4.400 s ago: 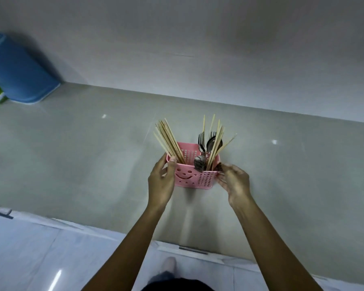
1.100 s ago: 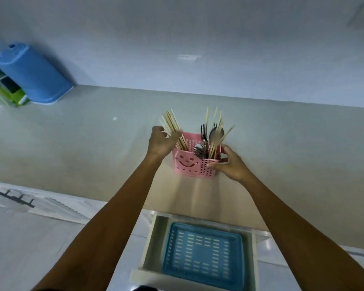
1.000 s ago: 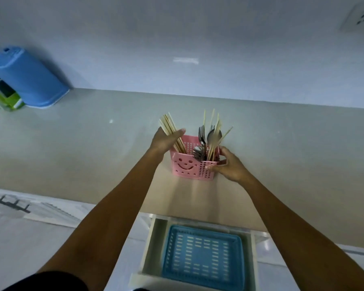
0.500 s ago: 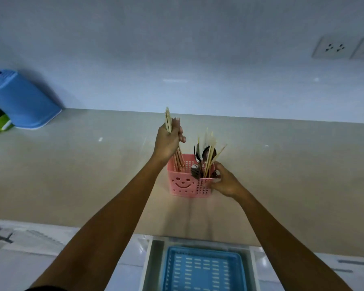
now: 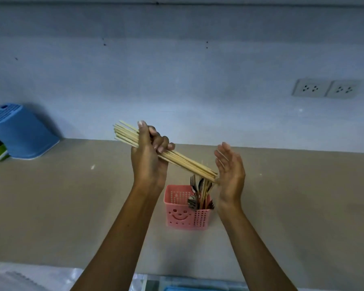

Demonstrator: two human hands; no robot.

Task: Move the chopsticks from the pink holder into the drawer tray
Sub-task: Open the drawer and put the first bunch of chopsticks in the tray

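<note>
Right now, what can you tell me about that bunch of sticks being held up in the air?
The bundle of chopsticks is a handful of thin, pale sticks that look like bamboo or light wood. They lie side by side, tilted, the far ends high on the left and the near ends low on the right. The left hand is wrapped around them near the upper end. The open palm of the right hand meets their lower tips. They hang in the air above the pink holder, out of it completely.

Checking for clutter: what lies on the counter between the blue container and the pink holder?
Bare counter between blue container and pink holder, head view.
</note>
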